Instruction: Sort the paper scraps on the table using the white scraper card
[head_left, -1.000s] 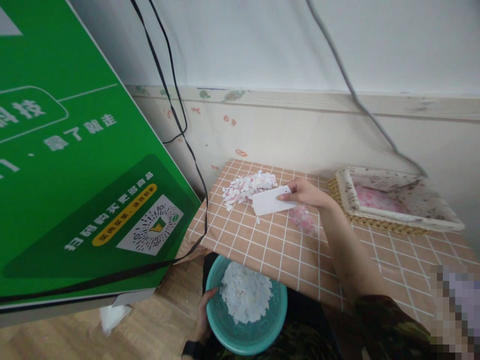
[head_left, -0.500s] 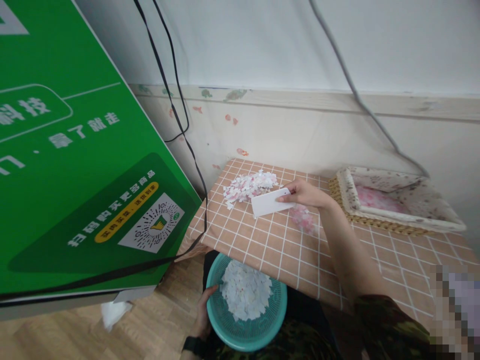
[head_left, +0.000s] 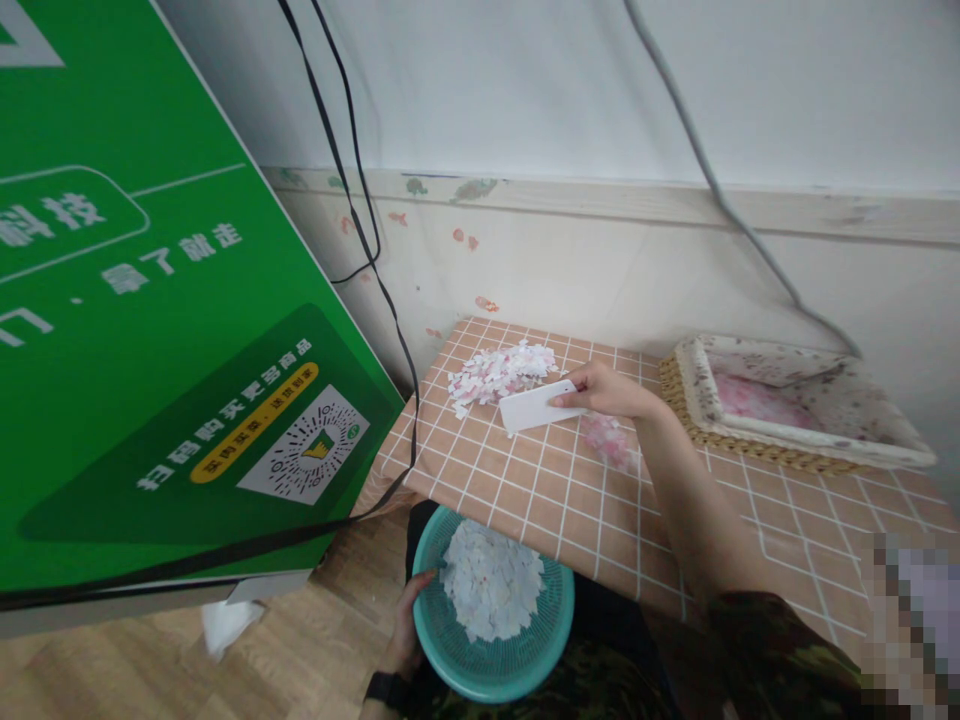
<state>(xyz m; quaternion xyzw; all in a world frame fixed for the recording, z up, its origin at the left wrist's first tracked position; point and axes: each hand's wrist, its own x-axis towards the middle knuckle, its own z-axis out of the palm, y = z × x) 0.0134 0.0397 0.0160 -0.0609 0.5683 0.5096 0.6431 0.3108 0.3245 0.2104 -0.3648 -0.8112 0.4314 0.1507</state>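
My right hand (head_left: 604,388) grips a flat white rectangular card (head_left: 536,407) by its right end, above the checked tabletop. Just behind the card's left end lies a heap of white and pinkish paper scraps (head_left: 491,372). A smaller patch of pink scraps (head_left: 609,440) is below my right hand. My left hand (head_left: 409,615) is closed on the left rim of a round teal plastic basket (head_left: 553,640), held under the table's front edge. Many white paper scraps (head_left: 491,580) fill its middle.
A fabric-lined wicker basket (head_left: 765,450) with pink bits stands at the right on the checked table (head_left: 555,510). A large green panel (head_left: 150,350) rises on the left, with a black strap (head_left: 394,330) hanging beside it. A white bag (head_left: 229,625) lies on the floor.
The card and my right hand have shifted very slightly to the left. The left hand and the teal basket stay in place.
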